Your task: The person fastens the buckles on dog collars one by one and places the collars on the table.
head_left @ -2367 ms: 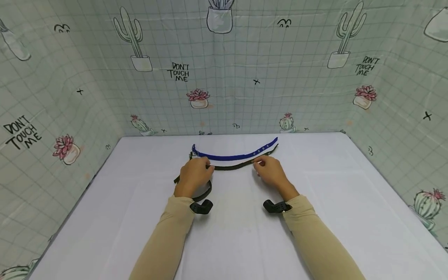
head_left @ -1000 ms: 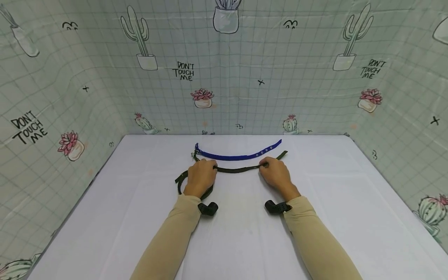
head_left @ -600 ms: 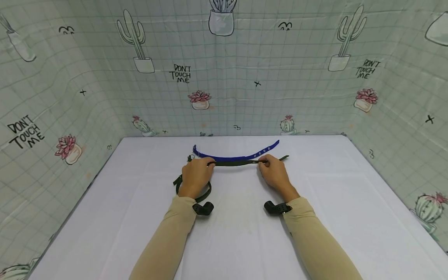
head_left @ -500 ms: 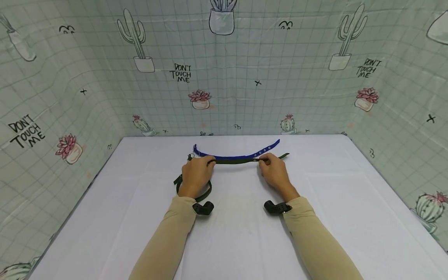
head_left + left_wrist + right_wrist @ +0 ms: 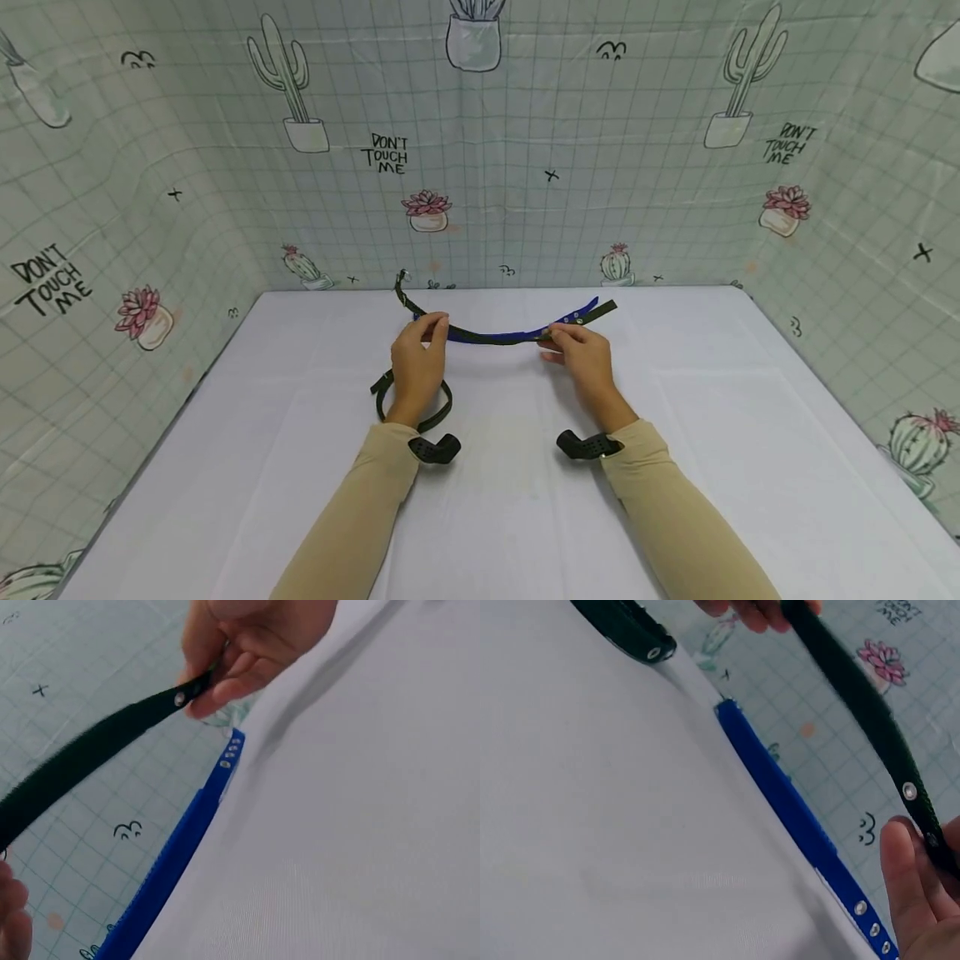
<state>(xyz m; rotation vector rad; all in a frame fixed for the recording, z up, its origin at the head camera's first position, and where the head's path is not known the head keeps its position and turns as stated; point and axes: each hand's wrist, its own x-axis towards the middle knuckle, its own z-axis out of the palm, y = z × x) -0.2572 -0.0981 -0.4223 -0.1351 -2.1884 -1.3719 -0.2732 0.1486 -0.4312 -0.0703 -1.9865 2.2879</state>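
Left hand (image 5: 418, 367) and right hand (image 5: 588, 362) pinch, 2 arms (image 5: 356, 504) extended.

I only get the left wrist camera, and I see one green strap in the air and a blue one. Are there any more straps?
Observer: Yes. The head view shows a second green strap curled in a loop on the table, partly hidden behind the left hand.

Operator: Ooh! My picture chops off the held green strap on the left. What's at that end?

Observer: In the head view there's a shiny bit there, too small to tell what it is.

Operator: And the blue strap goes off my bottom edge. Is somebody holding it there?

Observer: No. The right wrist view shows that end free, with no hand touching it.
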